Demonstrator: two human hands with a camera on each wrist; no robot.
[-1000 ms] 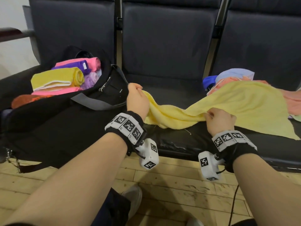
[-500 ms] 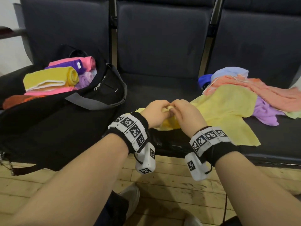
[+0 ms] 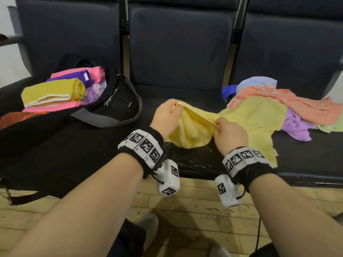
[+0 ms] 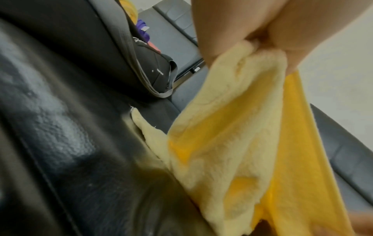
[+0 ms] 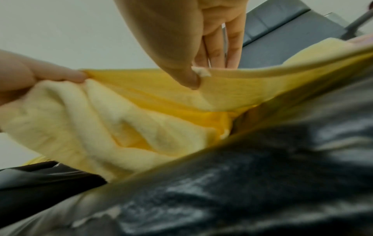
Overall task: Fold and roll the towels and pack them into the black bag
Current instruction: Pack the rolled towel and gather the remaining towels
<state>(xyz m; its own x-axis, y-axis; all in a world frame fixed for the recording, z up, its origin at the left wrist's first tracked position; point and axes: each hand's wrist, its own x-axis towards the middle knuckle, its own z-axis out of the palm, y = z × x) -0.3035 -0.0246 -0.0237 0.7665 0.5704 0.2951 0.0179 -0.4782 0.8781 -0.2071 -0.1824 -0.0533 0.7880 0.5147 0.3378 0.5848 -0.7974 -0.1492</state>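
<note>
Nearest, the left hand (image 3: 168, 117) and the right hand (image 3: 229, 135) each pinch the top edge of the yellow towel (image 3: 246, 123), fingers closed on the cloth. Half a second ago the hands were touching; now they have moved apart, so the edge is probably being stretched for the next fold. The towel lies on the middle seat (image 3: 306, 153). Further left, the black bag (image 3: 61, 138) already holds rolled towels (image 3: 55, 89).

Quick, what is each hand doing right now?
Left hand: grips the yellow towel by its edge.
Right hand: pinches the same towel's edge.
</note>
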